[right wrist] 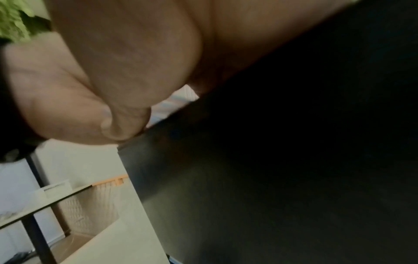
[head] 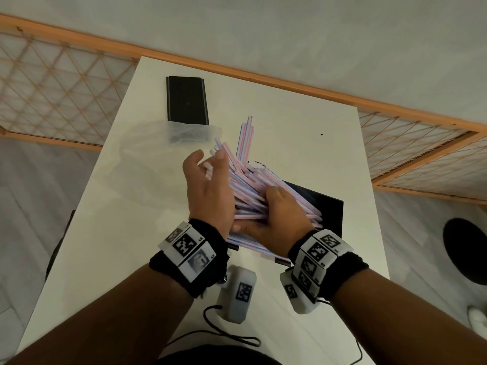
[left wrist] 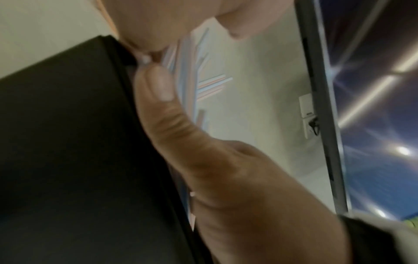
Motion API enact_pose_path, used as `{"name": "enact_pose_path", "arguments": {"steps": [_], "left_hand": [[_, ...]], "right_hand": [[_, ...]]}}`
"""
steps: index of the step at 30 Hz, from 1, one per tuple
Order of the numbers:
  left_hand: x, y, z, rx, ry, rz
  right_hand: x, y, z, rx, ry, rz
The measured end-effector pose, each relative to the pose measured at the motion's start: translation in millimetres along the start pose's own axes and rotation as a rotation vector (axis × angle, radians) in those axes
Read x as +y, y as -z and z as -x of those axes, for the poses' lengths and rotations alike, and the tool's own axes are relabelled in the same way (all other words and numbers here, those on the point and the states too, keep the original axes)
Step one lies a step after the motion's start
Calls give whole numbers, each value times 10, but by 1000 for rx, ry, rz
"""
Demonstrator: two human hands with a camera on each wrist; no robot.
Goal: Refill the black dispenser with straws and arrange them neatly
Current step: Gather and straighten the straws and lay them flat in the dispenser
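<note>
- Straws (head: pixel 253 188) lie in a loose heap over the black dispenser (head: pixel 329 209) on the surface (head: pixel 110 233), long axes running from near right to far left, a few pointing straight away.
- Left hand (head: pixel 208 185) presses the heap's left side, fingers straight.
- Right hand (head: pixel 274 219) curls around the near ends.

A white bench (head: pixel 131 233) is standing on a pale floor beside a wooden lattice panel. A flat black lid (head: pixel 187 100) is lying at its far end, with a crumpled clear plastic bag (head: pixel 163 146) lying just in front of it and overlapping its near edge. The open black dispenser (head: pixel 329 209) is sitting toward the right side, heaped with striped straws (head: pixel 253 185). A thin black cable (head: pixel 224 335) is trailing across the near edge.
</note>
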State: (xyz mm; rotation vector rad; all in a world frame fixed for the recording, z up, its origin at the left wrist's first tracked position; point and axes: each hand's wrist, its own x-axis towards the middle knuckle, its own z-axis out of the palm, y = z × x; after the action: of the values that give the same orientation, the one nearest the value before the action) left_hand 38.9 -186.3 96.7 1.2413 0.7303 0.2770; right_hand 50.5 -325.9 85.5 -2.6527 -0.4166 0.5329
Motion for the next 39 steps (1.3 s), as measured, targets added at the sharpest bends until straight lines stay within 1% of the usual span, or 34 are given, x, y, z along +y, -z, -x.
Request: {"name": "enact_pose_path", "arguments": {"steps": [2, 3, 5, 6, 8, 9, 11, 13, 17, 20, 23, 27, 29, 31, 34, 39], "left_hand": [[29, 8, -29, 42, 59, 124], [31, 16, -52, 54, 88, 180], [9, 20, -85, 57, 140, 245], [-6, 20, -95, 56, 148, 249], [-39, 21, -115, 40, 139, 248], [-49, 18, -116, 26, 134, 241], [-56, 7, -112, 10, 115, 200], [-37, -15, -91, 36, 103, 152], [-52, -25, -105, 53, 96, 135], [-108, -20, -137, 66, 103, 130], [-104, -40, -132, 67, 118, 110], [-126, -52, -126, 33, 117, 19], [-124, -56, -122, 7, 90, -47], [-99, -62, -122, 9, 74, -72], [-31, -75, -104, 44, 23, -66], [20, -121, -114, 58, -21, -18]], "right_hand": [[28, 58, 79, 44, 25, -95], [70, 98, 134, 86, 45, -101], [206, 180, 252, 158, 59, -55], [285, 214, 299, 148, 42, -28], [398, 259, 353, 36, -21, 31], [429, 266, 357, -19, -28, 55], [420, 262, 339, -92, 14, 98], [333, 302, 311, -196, 48, 132], [155, 650, 173, -450, 37, 210], [38, 844, -30, -548, 7, 325], [-47, 775, -188, -607, -5, 412], [-91, 570, -264, -640, -40, 426], [-110, 498, -248, -673, -102, 368], [-104, 431, -226, -665, -123, 323], [-80, 340, -205, -605, -100, 302], [-16, 304, -240, -451, -15, 202]]}}
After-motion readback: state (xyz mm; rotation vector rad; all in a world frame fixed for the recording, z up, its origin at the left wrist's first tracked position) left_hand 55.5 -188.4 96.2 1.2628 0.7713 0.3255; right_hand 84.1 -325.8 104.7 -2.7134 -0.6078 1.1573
